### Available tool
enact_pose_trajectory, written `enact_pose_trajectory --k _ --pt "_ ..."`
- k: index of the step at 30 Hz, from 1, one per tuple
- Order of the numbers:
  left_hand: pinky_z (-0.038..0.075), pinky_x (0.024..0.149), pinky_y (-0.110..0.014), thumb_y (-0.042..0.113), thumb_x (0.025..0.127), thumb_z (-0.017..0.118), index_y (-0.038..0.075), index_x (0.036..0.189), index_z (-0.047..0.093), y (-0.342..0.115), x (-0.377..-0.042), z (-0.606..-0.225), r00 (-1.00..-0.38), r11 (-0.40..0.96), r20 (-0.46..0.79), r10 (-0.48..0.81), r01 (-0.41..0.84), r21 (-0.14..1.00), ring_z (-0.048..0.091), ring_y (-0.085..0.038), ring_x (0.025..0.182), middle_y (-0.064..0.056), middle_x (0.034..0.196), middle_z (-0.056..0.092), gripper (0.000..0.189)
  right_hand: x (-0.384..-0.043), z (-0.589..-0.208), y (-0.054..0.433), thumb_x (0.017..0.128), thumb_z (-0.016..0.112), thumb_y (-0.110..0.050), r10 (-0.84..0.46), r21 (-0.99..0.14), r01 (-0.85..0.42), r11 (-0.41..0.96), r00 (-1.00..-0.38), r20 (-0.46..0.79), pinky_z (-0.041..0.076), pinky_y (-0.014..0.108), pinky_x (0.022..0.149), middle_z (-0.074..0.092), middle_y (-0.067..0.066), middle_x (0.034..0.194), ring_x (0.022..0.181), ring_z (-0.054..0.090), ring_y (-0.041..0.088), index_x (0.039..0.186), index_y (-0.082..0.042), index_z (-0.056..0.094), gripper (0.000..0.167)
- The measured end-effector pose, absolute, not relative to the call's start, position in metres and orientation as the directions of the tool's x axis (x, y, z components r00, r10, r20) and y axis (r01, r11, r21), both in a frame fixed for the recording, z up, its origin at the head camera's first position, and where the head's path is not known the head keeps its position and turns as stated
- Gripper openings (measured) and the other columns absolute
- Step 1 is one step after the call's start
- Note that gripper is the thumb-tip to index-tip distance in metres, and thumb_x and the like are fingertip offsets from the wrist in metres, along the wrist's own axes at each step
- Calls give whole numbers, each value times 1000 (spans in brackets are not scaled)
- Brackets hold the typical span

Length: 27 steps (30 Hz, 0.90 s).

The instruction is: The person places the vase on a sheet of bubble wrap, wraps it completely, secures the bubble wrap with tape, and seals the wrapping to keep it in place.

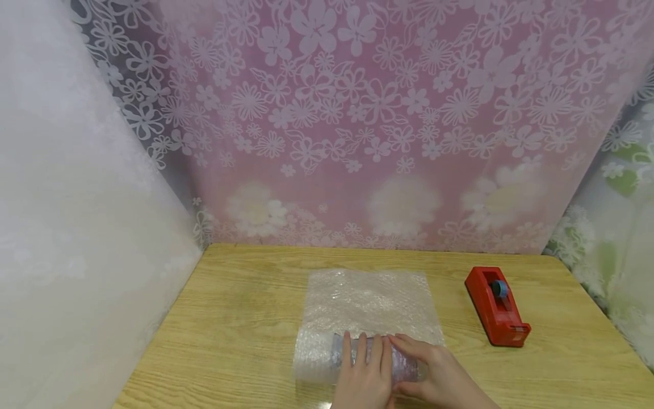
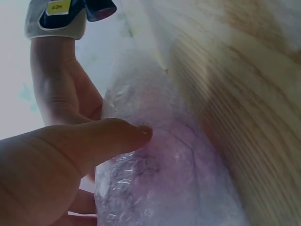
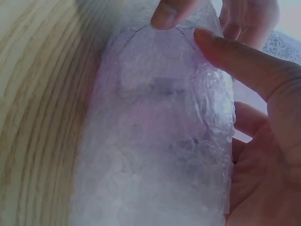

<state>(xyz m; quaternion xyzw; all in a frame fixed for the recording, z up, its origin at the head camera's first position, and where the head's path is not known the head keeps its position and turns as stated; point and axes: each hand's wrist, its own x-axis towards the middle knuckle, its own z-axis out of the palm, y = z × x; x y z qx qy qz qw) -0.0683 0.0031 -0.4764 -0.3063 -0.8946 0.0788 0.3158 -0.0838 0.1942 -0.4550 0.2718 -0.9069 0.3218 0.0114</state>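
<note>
Tabletop of yellow wood-grain (image 1: 230, 318) forms your work surface. Behind its far edge hangs a pink curtain printed with white flowers (image 1: 332, 113). A plain whitish curtain (image 1: 76, 199) bounds your left side; a pale curtain with green leaf shapes (image 1: 620, 250) bounds your right.

A clear bubble-wrap sheet (image 1: 368, 301) lies flat on the tabletop ahead of you, its far part spread toward the pink curtain. The purple-tinted bundle in clear bubble wrap (image 1: 406, 368) lies crosswise at the sheet's near end. Its contents are blurred by the wrap.

Your left hand (image 1: 364, 378) holds the middle of the bundle: fingers extend side by side over it, thumb rests on the wrap. Your right hand (image 1: 434, 369) grips the bundle's right part between fingers and thumb, just beside the left.

A red tape dispenser (image 1: 485, 309) with a small blue tape roll (image 1: 501, 288) stands right of the sheet, apart from both hands.
</note>
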Motion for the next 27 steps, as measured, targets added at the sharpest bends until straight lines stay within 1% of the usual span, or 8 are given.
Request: enact_pose_trajectory --k 4,7,11,19,23,27 --pt "46 95 -58 71 66 74 7 129 61 5 -69 -473 -648 803 475 596 501 -324 63 -28 108 -6 121 65 91 -86 -456 195 79 75 -57 -488 -558 -516 650 -846 214 56 41 84 66 11 128 112 65 31 133 -4 62 77" --pt "46 95 -59 70 65 76 7 131 60 5 -69 -471 -664 802 451 596 507 -314 62 -28 108 -6 121 64 92 -86 -457 196 78 78 -54 -485 -543 -524 656 -844 229 56 39 85 67 9 126 111 65 29 132 -4 63 75" --pt "45 95 -59 70 63 77 7 132 59 6 -70 -469 -684 802 419 597 513 -305 61 -28 109 -6 122 63 95 -86 -457 196 79 78 -53 -479 -556 -517 651 -848 226 55 38 87 67 7 126 111 65 27 132 -5 63 73" --pt "46 94 -59 70 61 78 8 131 60 6 -71 -469 -685 801 415 598 514 -306 60 -27 108 -5 121 62 96 -87 -456 195 81 75 -55 -486 -579 -502 642 -851 198 54 39 88 66 6 129 114 64 28 134 -4 61 75" --pt "45 95 -59 70 59 80 8 132 59 7 -72 -469 -691 804 412 594 510 -304 60 -27 109 -5 121 61 99 -86 -454 194 81 75 -54 -489 -565 -499 657 -853 184 54 43 89 64 8 130 114 63 29 136 -2 59 76" --pt "44 95 -59 71 55 81 8 133 59 8 -73 -470 -685 804 421 594 508 -309 59 -27 108 -5 120 60 102 -86 -453 193 80 78 -50 -492 -528 -501 685 -853 171 54 45 88 63 12 131 114 64 31 136 1 57 78"
